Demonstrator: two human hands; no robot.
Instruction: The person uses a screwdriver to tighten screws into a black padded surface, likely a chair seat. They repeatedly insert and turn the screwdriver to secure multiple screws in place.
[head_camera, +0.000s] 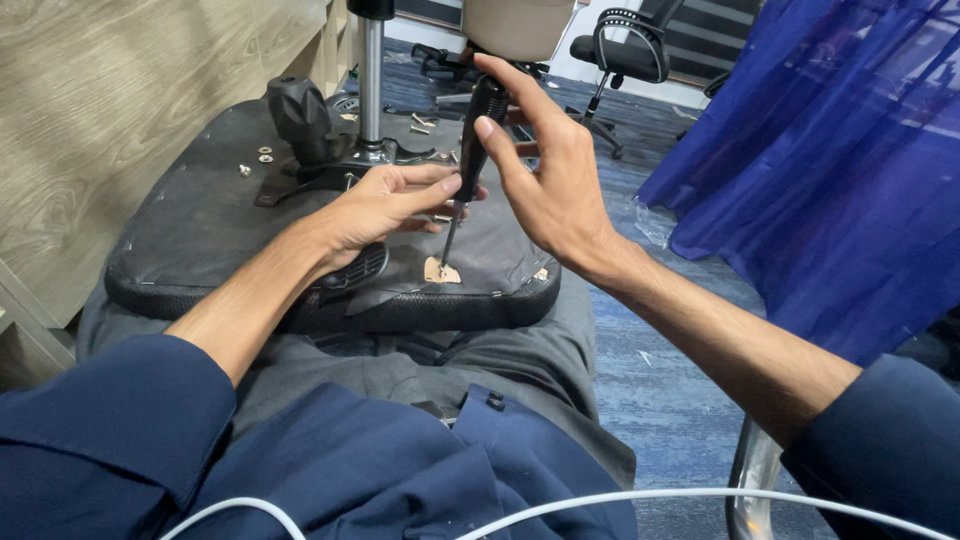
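Gripping screwdriver (468, 150): right hand (545, 180) | left hand (385, 205) steadies shaft | tip hidden

I can't see the screwdriver (470, 150) tip's screw on the upturned chair seat (200, 230); it's too small. The frame's top edge cuts the gas-lift column (371, 70), and my left hand (385, 205) hides the seat beneath it.
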